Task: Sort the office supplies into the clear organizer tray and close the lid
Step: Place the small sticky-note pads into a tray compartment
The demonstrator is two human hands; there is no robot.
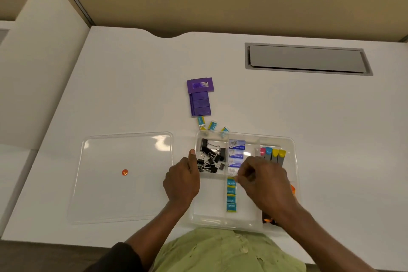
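The clear organizer tray [291, 146] sits at the desk's near edge. Its back-left compartment holds several black binder clips [212, 157]; the middle one holds stacked blue-white staple boxes [236, 152]; coloured highlighters [273, 154] stand at the back right. A column of teal erasers [231, 196] lies in the front middle compartment. My left hand [183, 181] rests on the tray's left wall, thumb up. My right hand [262, 181] hovers over the erasers' top end, fingertips pinched on a small item I cannot make out. The clear lid [123, 176] lies flat to the left.
Three loose teal erasers [212, 126] lie just behind the tray. A purple box [199, 97] sits further back. An orange dot [125, 172] shows on the lid. A grey cable hatch [306, 58] is set in the desk at the back right.
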